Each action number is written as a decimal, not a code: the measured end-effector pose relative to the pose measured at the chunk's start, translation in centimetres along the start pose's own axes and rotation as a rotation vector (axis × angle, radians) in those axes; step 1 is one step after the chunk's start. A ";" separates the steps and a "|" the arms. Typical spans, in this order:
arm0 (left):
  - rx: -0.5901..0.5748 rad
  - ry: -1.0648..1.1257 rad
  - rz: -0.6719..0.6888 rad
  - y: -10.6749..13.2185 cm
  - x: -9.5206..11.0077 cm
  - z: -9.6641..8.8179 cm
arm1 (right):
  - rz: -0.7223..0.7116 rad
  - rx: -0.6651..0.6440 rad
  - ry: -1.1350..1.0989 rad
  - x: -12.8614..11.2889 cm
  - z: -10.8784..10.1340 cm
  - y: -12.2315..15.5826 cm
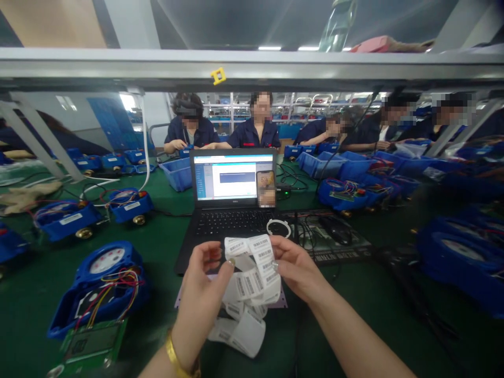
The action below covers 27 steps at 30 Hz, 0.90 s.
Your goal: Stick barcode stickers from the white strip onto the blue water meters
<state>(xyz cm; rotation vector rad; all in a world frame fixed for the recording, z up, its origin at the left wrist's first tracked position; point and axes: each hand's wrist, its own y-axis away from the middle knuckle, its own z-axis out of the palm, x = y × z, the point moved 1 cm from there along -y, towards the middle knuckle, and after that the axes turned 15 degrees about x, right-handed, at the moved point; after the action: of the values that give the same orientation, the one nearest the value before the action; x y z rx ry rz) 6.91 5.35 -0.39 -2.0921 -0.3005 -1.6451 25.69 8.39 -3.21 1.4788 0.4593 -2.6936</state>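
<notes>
A long, curled strip of white barcode labels (252, 286) hangs in loops between my two hands, in front of the laptop. My right hand (297, 265) pinches the upper end, thumb on the printed face. On the other side my left hand (207, 283) is curved around the strip's left edge, its thumb by the loops; whether its fingers grip the paper is hard to see. The lower loops droop over a pale sheet (181, 299) on the green table. Behind the labels stands an open black laptop (232, 220) with a lit screen, a phone (266, 188) leaning against it.
Blue meter housings with exposed wires (106, 283) lie at left, one with a green circuit board (92, 344). A white ring (279, 228), a mouse (335, 230) and cables lie right of the laptop. A metal shelf beam (252, 65) crosses overhead. Several co-workers sit opposite.
</notes>
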 end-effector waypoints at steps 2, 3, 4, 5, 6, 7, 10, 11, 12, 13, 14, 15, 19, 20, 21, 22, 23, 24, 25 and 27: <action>-0.106 0.053 -0.099 -0.6 0.1 0.2 | 0.022 -0.009 0.002 -0.1 0.0 0.0; -0.151 0.099 -0.140 -0.7 0.2 0.3 | 0.037 -0.015 0.012 -0.1 0.1 0.1; -0.182 0.150 -0.172 -0.7 0.4 0.4 | 0.051 -0.018 0.024 -0.2 0.1 0.2; -0.202 0.202 -0.199 -0.6 0.6 0.5 | 0.066 -0.022 0.038 -0.2 0.1 0.2; -0.214 0.253 -0.225 -0.5 0.8 0.6 | 0.079 -0.023 0.047 -0.2 0.1 0.3; -0.224 0.301 -0.252 -0.4 1.0 0.6 | 0.094 -0.023 0.053 -0.1 0.1 0.4; -0.232 0.418 -0.290 -0.2 1.4 0.7 | 0.152 -0.002 0.069 0.3 -0.1 0.5; -0.228 0.439 -0.283 -0.1 1.5 0.6 | 0.167 0.036 0.088 0.5 -0.2 0.4; -0.219 0.450 -0.261 -0.1 1.5 0.5 | 0.165 0.097 0.119 0.7 -0.4 0.3; -0.207 0.451 -0.224 -0.1 1.5 0.4 | 0.139 0.173 0.162 0.8 -0.6 0.2; -0.199 0.442 -0.175 -0.1 1.5 0.3 | 0.089 0.252 0.208 0.9 -0.9 0.0; -0.195 0.420 -0.116 -0.1 1.5 0.1 | 0.029 0.313 0.248 0.9 -1.1 -0.1; -0.182 0.242 0.149 0.2 1.4 -0.3 | -0.126 0.324 0.249 0.4 -1.0 0.0; -0.175 0.193 0.212 0.4 1.5 -0.3 | -0.130 0.304 0.220 0.1 -0.8 0.1; -0.174 0.149 0.274 0.6 1.6 -0.3 | -0.127 0.286 0.195 -0.1 -0.6 0.2; -0.187 0.108 0.333 0.8 1.7 -0.3 | -0.114 0.267 0.172 -0.2 -0.3 0.3; -0.213 0.069 0.388 1.1 1.8 -0.2 | -0.092 0.244 0.149 -0.2 -0.1 0.4; -0.246 0.034 0.442 1.3 1.9 -0.1 | -0.067 0.221 0.129 -0.2 0.0 0.4; -0.286 -0.001 0.493 1.6 2.0 -0.1 | -0.047 0.202 0.112 -0.1 0.1 0.4; -0.348 -0.052 0.588 2.0 2.0 -0.1 | -0.020 0.184 0.091 0.1 -0.1 0.4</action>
<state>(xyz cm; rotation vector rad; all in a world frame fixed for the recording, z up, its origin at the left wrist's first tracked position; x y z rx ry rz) 8.27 3.35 1.10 -2.1765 0.5766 -1.3467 25.79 8.06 -3.47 1.6554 0.2348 -2.7580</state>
